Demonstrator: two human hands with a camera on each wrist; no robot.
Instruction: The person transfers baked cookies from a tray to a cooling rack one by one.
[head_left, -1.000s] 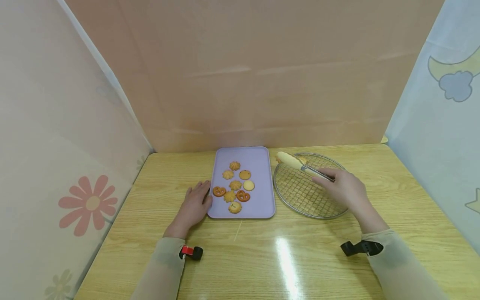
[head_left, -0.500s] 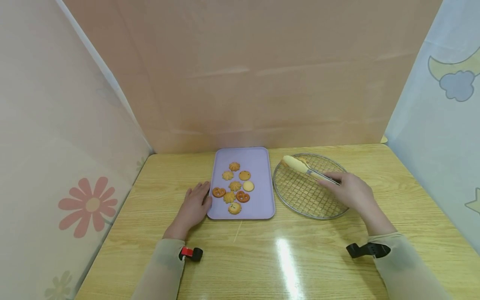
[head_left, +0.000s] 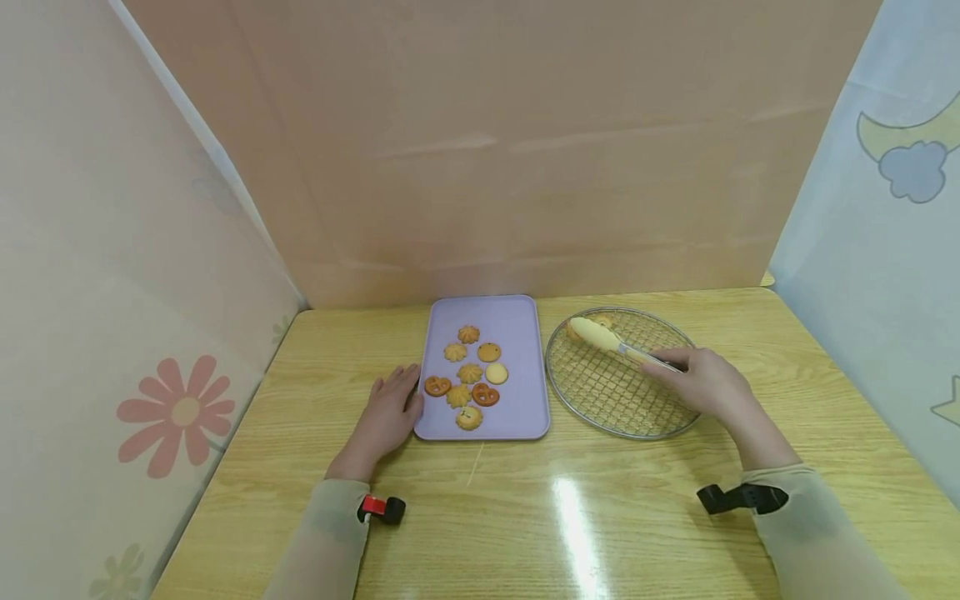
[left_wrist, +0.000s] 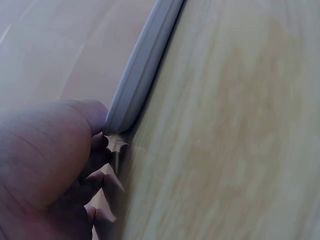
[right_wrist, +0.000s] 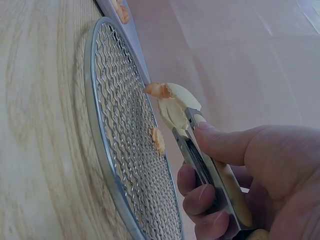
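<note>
The tongs (head_left: 617, 344) had shifted right: their tips, at the left edge of the rack (head_left: 611, 400) one second earlier, stood inside its rim. The front cookie (right_wrist: 156, 90) had travelled with them and was at the tips, over the far left part of the mesh; whether it touched the mesh could not be told. The rear cookie (right_wrist: 158, 141) lay on the rack nearby. By judgement, the transfer had reached its placing stage, with release unconfirmed. The right hand (head_left: 708, 385) gripped the tongs, thumb opposing curled fingers. The tips stood close together; how firmly they pinched was not visible. The left hand (head_left: 386, 417) was unchanged: fingers relaxed, grasping nothing, thumb against the tray (head_left: 525, 417), where nine cookies (head_left: 470, 372) lay undisturbed.
</note>
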